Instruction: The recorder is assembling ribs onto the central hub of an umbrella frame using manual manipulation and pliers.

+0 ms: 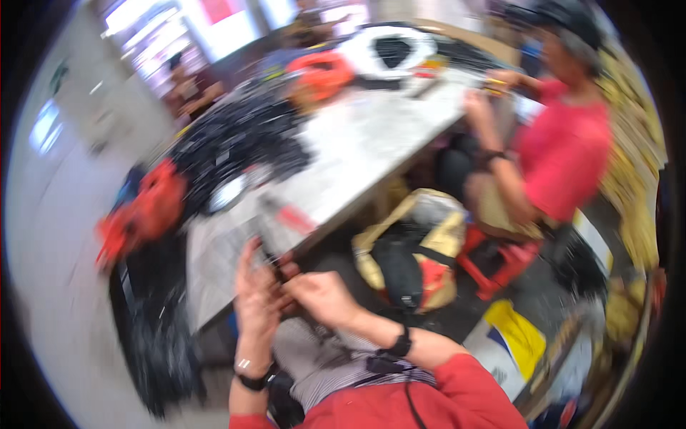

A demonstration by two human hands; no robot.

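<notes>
My left hand (259, 297) is raised at the near edge of the table, its fingers bent around a thin dark strip-like piece (266, 252). Motion blur hides what kind of piece it is. Close beside it on the right, my right hand (327, 297) is closed, its fingertips meeting the left fingers at the lower end of the piece. Whatever lies in the right fingertips is too blurred to make out. Just beyond my hands, a red-marked item (294, 219) lies on the pale table (361, 143).
A heap of black pieces (239, 136) covers the table's left side, with a round whitish object (229, 193) by it. Orange bags (146, 214) hang at the left edge. A yellowish open sack (457, 232) stands right of my hands, near a seated co-worker (564, 150) on a red stool (500, 268).
</notes>
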